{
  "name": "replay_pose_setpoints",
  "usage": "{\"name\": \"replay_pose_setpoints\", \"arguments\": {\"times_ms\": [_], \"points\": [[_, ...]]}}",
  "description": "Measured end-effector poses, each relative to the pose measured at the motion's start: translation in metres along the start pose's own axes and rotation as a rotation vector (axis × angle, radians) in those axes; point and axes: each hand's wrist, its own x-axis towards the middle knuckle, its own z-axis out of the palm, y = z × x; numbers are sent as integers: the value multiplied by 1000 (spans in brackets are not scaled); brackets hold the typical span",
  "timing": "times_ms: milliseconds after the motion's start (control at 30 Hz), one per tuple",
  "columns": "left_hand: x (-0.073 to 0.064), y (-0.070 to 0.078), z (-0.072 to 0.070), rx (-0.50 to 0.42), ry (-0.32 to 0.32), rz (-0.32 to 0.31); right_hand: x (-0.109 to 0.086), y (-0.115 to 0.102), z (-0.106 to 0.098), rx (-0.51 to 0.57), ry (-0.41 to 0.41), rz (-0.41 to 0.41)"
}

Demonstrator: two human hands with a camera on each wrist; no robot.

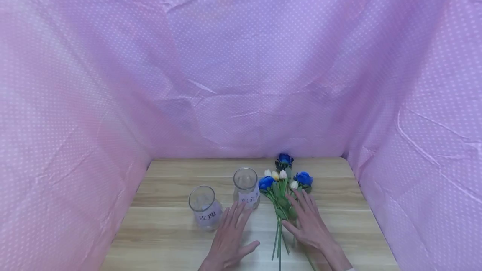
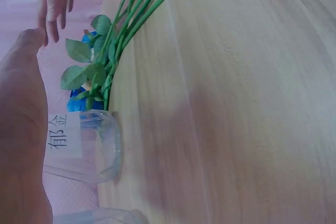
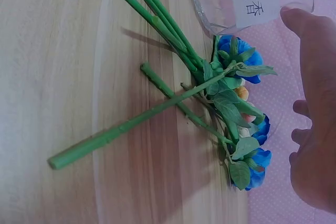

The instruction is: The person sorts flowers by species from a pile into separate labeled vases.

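We see flowers (image 1: 279, 198) near the right hand (image 1: 309, 226), fingers spread — and two glass jars (image 1: 207, 216) beyond the left hand (image 1: 229, 237), fingers straight.

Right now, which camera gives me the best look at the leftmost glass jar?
The head view: the leftmost glass jar shows from rim to base there, with its label facing the camera. The left wrist view catches only a sliver at the picture's bottom edge; the right wrist view shows the other jar but not this one.
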Motion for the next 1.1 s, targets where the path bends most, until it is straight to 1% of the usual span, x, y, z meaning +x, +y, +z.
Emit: {"name": "replay_pose_setpoints", "arguments": {"times_ms": [167, 300, 467, 533, 633, 767, 900, 1033, 1100], "points": [[8, -2, -3, -56, 97, 2, -2, -2, 3, 35, 4, 21], [16, -4, -7, -84, 144, -9, -4, -5, 5, 79, -12, 57], [29, -7, -18, -136, 169, -26, -6, -8, 6, 110, -17, 92], [34, -8, -24, -139, 171, -38, -7, -9, 7, 111, -11, 101], [39, -10, -34, -157, 190, -50, -9, -11, 9, 128, -17, 122], [43, -15, -46, -201, 234, -63, -12, -12, 11, 174, -33, 156], [44, -23, -56, -226, 295, -66, -14, -13, 12, 236, -68, 221], [44, -32, -65, -196, 335, -88, -16, -13, 13, 271, -128, 303], [44, -36, -69, -174, 341, -110, -16, -13, 13, 292, -151, 335]]}}
